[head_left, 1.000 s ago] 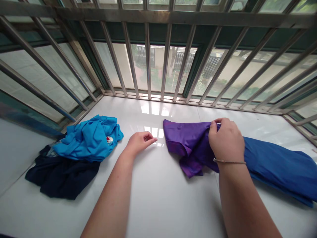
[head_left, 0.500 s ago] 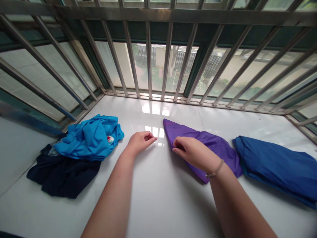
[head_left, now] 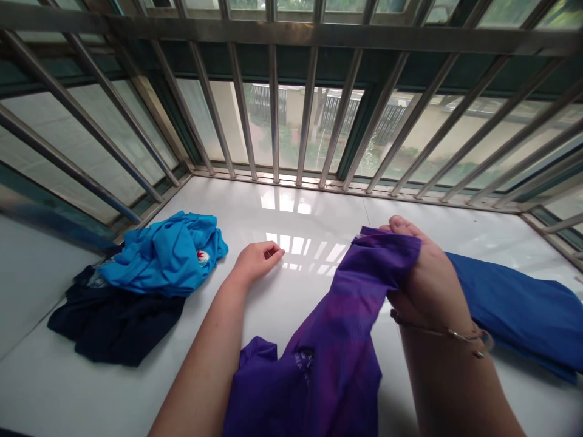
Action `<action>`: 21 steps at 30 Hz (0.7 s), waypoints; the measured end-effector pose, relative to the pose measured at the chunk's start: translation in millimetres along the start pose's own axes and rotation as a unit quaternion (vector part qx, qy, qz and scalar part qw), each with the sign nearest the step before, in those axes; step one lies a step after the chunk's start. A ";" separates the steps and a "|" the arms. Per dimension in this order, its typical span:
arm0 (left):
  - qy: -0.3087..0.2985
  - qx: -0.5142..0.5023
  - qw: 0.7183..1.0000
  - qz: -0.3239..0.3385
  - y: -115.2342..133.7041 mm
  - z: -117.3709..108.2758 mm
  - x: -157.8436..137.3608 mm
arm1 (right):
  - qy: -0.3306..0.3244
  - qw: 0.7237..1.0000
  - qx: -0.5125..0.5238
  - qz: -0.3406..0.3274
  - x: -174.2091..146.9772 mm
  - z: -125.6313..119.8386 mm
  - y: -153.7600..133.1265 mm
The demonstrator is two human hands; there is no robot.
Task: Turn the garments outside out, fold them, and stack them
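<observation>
My right hand (head_left: 426, 273) grips the upper edge of a purple garment (head_left: 328, 346) and holds it raised above the white tiled sill (head_left: 291, 206); the cloth hangs down toward me over the lower middle of the view. A thin bracelet circles that wrist. My left hand (head_left: 255, 260) rests on the sill with its fingers loosely curled, holding nothing, a short way left of the purple cloth. Behind my right hand lies a folded royal-blue garment (head_left: 523, 309).
A crumpled light-blue shirt (head_left: 168, 252) with a small round badge lies on a dark navy garment (head_left: 109, 325) at the left. Metal window bars (head_left: 273, 103) fence the sill at the back and both sides.
The purple garment lay flat on the sill under my right hand; now my right hand has lifted it up and toward me. My left hand has stayed in place.
</observation>
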State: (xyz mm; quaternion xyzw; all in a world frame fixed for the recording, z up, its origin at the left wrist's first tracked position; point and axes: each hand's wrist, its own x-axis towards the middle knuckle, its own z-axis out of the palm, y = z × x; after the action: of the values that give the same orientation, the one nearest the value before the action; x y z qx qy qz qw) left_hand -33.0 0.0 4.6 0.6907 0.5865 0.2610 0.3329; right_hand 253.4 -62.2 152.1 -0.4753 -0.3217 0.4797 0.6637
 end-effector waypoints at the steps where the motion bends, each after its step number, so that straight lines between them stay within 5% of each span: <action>1: 0.000 -0.001 1.000 0.001 -0.4 0.0 0.1 | -0.001 1.000 -0.001 -0.002 3.9 -0.1 3.1; 6: 0.000 0.012 1.000 0.003 0.7 -0.5 0.0 | 0.017 0.987 -0.124 -0.101 6.7 -3.9 14.9; 9: 0.002 0.013 1.000 0.003 1.5 -0.3 -0.1 | -0.003 0.947 -0.283 -0.149 8.7 -9.0 15.9; 11: 0.000 0.012 1.000 0.004 1.2 0.3 -0.2 | -0.056 0.873 -0.455 -0.164 10.6 -12.6 15.8; 15: 0.003 0.018 1.000 0.001 -0.4 1.4 0.2 | -0.221 0.658 -0.707 -0.135 9.6 -16.8 27.5; 17: 0.005 0.020 1.000 0.004 -0.8 1.6 0.6 | -0.325 0.605 -0.717 -0.116 6.7 -16.8 39.9; 21: 0.005 0.021 1.000 0.006 0.4 1.2 1.0 | -0.468 0.564 -0.677 -0.065 -1.2 -11.2 64.2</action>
State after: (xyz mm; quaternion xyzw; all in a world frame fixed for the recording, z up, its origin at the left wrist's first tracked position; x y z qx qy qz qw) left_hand -31.7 0.7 4.2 0.6995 0.5894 0.2543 0.3140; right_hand 241.7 -61.3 88.0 -0.4720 -0.8479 0.2320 -0.0675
